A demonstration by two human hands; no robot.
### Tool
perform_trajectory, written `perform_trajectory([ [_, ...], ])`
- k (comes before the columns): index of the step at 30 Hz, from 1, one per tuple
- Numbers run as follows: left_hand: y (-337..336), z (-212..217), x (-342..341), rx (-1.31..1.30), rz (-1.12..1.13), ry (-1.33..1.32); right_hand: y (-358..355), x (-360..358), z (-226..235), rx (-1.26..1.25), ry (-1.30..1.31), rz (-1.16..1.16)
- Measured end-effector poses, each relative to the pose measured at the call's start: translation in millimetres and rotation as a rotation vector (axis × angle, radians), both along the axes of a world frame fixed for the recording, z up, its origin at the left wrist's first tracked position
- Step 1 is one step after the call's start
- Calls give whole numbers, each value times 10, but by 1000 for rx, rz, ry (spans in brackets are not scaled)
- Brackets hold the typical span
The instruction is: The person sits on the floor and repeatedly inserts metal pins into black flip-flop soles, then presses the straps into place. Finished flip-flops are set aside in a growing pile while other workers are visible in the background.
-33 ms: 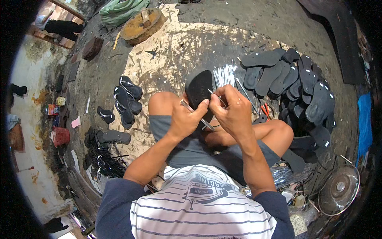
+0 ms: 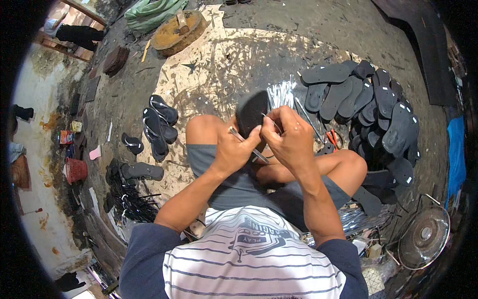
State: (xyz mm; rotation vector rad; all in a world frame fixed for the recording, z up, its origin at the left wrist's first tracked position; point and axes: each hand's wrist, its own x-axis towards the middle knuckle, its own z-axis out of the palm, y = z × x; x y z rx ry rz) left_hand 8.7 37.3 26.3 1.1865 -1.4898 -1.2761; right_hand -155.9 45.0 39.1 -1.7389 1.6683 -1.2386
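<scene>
A black sandal sole (image 2: pixel 251 110) stands tilted up above my crossed legs. My left hand (image 2: pixel 233 150) is closed on its near-left edge, thumb pointing at the sole. A slim silvery rod-like tool (image 2: pixel 233 131) lies through the same hand, slanting down to the right; its exact kind is unclear. Against the sole's right side my right hand (image 2: pixel 293 137) pinches the end of a thin pale strip (image 2: pixel 264 115). Where the strip meets the sole is mostly behind my fingers. Just beyond lies a bundle of white and silver straps (image 2: pixel 282 93).
Many black soles (image 2: pixel 368 99) are piled at the right, beside red-handled pliers (image 2: pixel 332 138). Finished sandals (image 2: pixel 155 134) and black straps (image 2: pixel 130 199) lie at the left. A fan (image 2: pixel 424 233) stands at the lower right. A round block (image 2: pixel 179 37) sits far off.
The sole has tipped, showing less of its face, and shifted slightly to the right. The rod in my left hand has moved a little with it. My right hand has barely moved.
</scene>
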Motion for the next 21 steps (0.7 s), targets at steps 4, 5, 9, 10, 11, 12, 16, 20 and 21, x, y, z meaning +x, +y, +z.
perform_trajectory([
  [4,-62,40,-13,130,15,-48,-33,34,-43,-15,-75,0],
  [5,-112,4,-23,92,69,23,-73,38,-46,-34,-111,8],
  [9,-146,-102,-32,4,22,2,-112,34,-203,-2,-87,6],
  [10,-161,-162,-48,-13,23,22,-92,3,-204,-34,-31,4],
  [11,-194,-197,-36,-36,31,35,-96,-28,-197,-72,20,8],
  [12,-234,-214,-18,-60,39,48,-103,-33,-186,-111,70,13],
  [16,-319,-268,-55,-176,-80,31,-87,56,-104,-27,-14,246],
  [20,-345,-61,63,129,-304,125,-76,11,-162,396,-832,16],
  [21,-315,-40,104,305,-365,186,-70,-6,-80,325,-711,-11],
])
